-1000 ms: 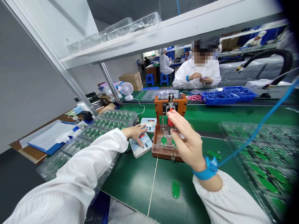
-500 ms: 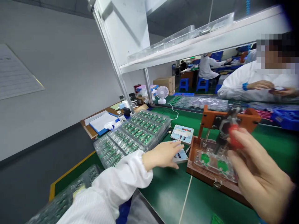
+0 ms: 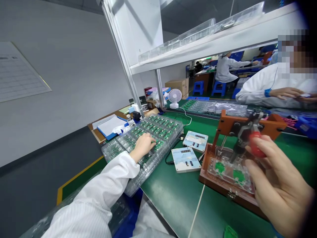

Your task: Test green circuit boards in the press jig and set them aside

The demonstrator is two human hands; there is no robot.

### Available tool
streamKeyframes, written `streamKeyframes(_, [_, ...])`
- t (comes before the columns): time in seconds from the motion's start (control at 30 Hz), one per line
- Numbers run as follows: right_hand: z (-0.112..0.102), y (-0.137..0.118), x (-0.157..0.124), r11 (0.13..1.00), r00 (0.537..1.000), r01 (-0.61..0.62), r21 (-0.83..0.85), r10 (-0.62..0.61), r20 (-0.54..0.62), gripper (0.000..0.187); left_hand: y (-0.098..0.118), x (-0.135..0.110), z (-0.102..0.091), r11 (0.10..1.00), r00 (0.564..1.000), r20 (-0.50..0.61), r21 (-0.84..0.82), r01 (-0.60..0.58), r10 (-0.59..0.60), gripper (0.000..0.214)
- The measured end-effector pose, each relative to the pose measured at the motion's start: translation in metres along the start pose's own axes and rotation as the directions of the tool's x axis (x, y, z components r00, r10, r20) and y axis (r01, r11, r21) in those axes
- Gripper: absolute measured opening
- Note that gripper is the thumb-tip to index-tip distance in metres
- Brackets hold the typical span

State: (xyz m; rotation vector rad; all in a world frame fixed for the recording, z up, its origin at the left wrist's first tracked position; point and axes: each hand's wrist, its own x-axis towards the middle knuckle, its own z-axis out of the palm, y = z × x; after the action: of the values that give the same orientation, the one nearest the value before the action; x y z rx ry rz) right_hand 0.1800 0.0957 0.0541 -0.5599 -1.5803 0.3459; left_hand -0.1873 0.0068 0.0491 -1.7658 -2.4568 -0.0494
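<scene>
- The green counter [image 3: 173, 198] carries everything.
- The clear tray [image 3: 135, 186] of little boards [image 3: 162, 130] lies on its left side. The left hand [image 3: 144, 145] rests on top, fingers bent down; I cannot tell if its grip has a board.
- The brown press [image 3: 223, 183] stands right of the tray, with two green boards [image 3: 219, 167] under its clear lid.
- The right hand [image 3: 277, 188] has its grip closed around the red knob [image 3: 256, 150] on the press lever.
- I think it is best to pinch just one board by its edges and hold the knob steady.
- Half a second ago the left hand lay on the white button box [image 3: 185, 160]; now it is over on the tray.
</scene>
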Motion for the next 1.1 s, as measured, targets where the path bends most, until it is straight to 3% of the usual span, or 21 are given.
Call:
streamKeyframes(0.1, [-0.002,0.002,-0.002,0.999,0.999,-0.031,0.039,0.03,0.025,0.051,0.014,-0.004,0.003,0.999,1.0,-0.004,0.052,-0.01,0.01,0.025])
streamKeyframes(0.23, [-0.002,0.001,-0.001,0.999,1.0,0.017,0.052,-0.018,0.022,0.053,0.029,-0.001,0.004,0.994,0.999,0.031,0.111,-0.014,0.011,0.025])
streamKeyframes(0.5, [-0.002,0.003,0.003,0.99,0.994,0.09,0.108,-0.095,0.047,0.058,0.034,0.006,0.002,0.982,0.987,0.066,0.128,0.137,-0.146,0.023])
streamKeyframes(0.77, [-0.002,0.002,0.005,0.987,0.99,0.127,0.098,-0.132,0.051,0.057,0.057,-0.001,0.004,0.964,0.987,0.041,0.224,0.142,-0.155,0.024])
streamKeyframes(1.1, [-0.001,0.004,0.006,0.984,0.986,0.157,0.08,-0.161,0.042,0.059,0.049,0.003,0.008,0.959,0.96,0.035,0.058,0.277,-0.279,0.022])
